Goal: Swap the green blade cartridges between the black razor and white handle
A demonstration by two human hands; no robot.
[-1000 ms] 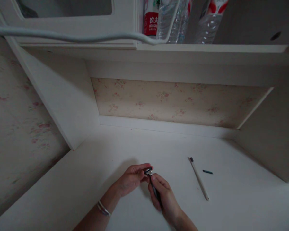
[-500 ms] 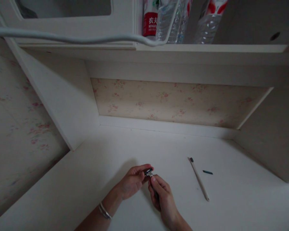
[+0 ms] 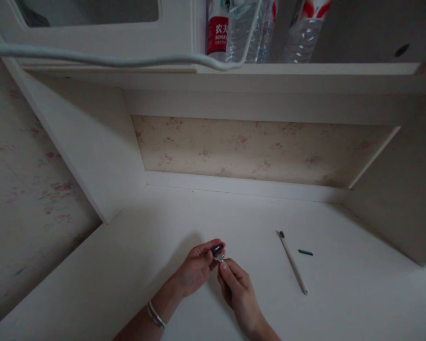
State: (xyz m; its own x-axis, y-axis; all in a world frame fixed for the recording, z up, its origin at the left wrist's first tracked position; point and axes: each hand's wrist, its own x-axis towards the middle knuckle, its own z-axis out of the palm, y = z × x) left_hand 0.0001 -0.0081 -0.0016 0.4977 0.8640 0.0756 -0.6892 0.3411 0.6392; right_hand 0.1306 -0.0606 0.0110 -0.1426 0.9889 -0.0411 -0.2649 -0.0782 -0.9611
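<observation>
My left hand (image 3: 196,266) pinches the small dark head (image 3: 217,248) of a razor-like tool between thumb and fingers. My right hand (image 3: 238,293) is wrapped round the tool's dark handle, its thumb pressed just below the shiny metal neck (image 3: 219,258). Most of the handle is hidden inside the right fist. Both hands rest low over the white desk (image 3: 156,237), meeting at the tool. A bracelet circles my left wrist (image 3: 155,316).
A long pale stick with a dark tip (image 3: 293,263) lies on the desk to the right, with a short dark piece (image 3: 305,252) beside it. Above, a shelf holds water bottles (image 3: 241,28), and a white cable (image 3: 92,59) runs along its edge.
Both hands have shifted slightly up and away from me with the tool. The dark head now sits a little apart from the metal neck.
</observation>
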